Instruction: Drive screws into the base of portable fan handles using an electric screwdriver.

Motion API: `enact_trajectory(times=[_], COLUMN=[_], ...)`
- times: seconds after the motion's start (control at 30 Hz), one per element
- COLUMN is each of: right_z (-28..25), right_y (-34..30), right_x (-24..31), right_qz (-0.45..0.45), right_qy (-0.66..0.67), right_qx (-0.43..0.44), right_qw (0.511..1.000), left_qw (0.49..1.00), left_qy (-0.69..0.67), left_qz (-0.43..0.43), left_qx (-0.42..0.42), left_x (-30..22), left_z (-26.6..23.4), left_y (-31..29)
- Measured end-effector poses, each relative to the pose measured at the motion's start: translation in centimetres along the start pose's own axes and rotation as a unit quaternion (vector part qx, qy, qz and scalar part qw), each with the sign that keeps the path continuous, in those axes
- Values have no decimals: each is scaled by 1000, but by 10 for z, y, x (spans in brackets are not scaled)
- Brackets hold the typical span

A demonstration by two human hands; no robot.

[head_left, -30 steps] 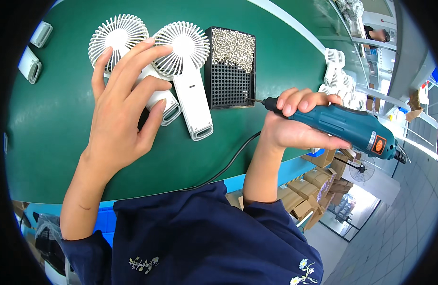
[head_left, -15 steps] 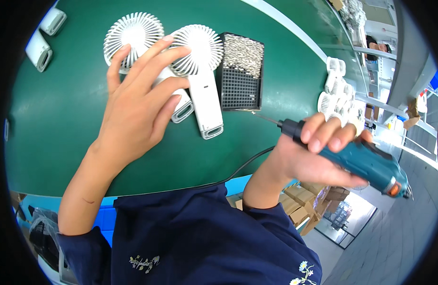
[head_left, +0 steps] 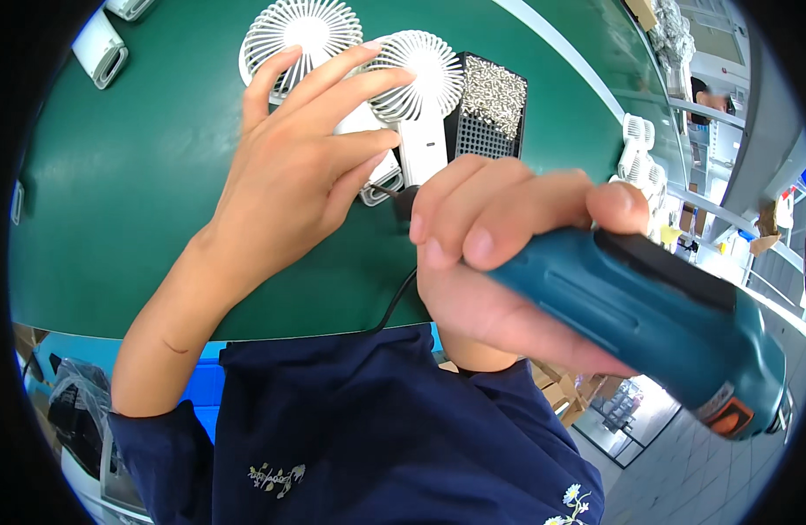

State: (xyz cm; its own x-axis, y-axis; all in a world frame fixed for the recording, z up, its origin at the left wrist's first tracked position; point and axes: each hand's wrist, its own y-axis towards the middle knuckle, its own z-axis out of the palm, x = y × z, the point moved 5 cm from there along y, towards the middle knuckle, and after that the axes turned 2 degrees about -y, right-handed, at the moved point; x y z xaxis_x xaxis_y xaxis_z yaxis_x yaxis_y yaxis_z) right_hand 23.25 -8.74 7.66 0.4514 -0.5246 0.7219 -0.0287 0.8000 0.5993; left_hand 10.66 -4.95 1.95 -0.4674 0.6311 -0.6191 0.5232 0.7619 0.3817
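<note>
My left hand lies over two white handheld fans, its fingers spread and resting on them. The left fan has its handle mostly under my hand. Beside it, the right fan shows its round grille and the upper handle; my right hand hides the lower part. My right hand is wrapped round a teal electric screwdriver, tilted with its dark nose toward the left fan's handle end. The tip is close to that end; contact is unclear. A black screw tray with many small silver screws stands right of the fans.
More white fans lie at the right edge of the green table. White fan handles show at the far left. A black cable runs near the front edge. Cardboard boxes stand below on the right.
My right hand has brought the screwdriver leftward from beside the screw tray to the left fan's handle end. The fans, tray and left hand appear further right in view; the left hand stays on the fans.
</note>
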Motion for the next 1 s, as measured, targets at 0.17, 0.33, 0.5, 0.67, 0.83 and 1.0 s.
enact_trajectory(times=[0.17, 0.33, 0.5, 0.67, 0.83, 1.0], right_z=[-8, -9, -6, -9, -5, -7], right_y=[-5, -5, -7, -3, -2, -1], right_x=[-3, -8, -10, -15, -10, -13], right_qz=[33, 68, 20, 33, 45, 57], right_qy=[25, 44, 28, 27, 32, 22], right_qx=[-19, -10, 35, 35, 38, 38], right_qw=[999, 997, 999, 998, 998, 997], left_qw=[1000, 1000, 1000, 1000, 999, 1000], left_qy=[-4, 4, 11, 24, 33, 8], left_qz=[-5, -4, 3, 2, -2, 0], left_qx=[-5, -4, -3, 6, 7, 4], left_x=[0, 1, 1, 2, 1, 2], left_z=[1, 1, 0, 1, 0, 3], left_y=[-2, -2, -1, -1, -4, -3])
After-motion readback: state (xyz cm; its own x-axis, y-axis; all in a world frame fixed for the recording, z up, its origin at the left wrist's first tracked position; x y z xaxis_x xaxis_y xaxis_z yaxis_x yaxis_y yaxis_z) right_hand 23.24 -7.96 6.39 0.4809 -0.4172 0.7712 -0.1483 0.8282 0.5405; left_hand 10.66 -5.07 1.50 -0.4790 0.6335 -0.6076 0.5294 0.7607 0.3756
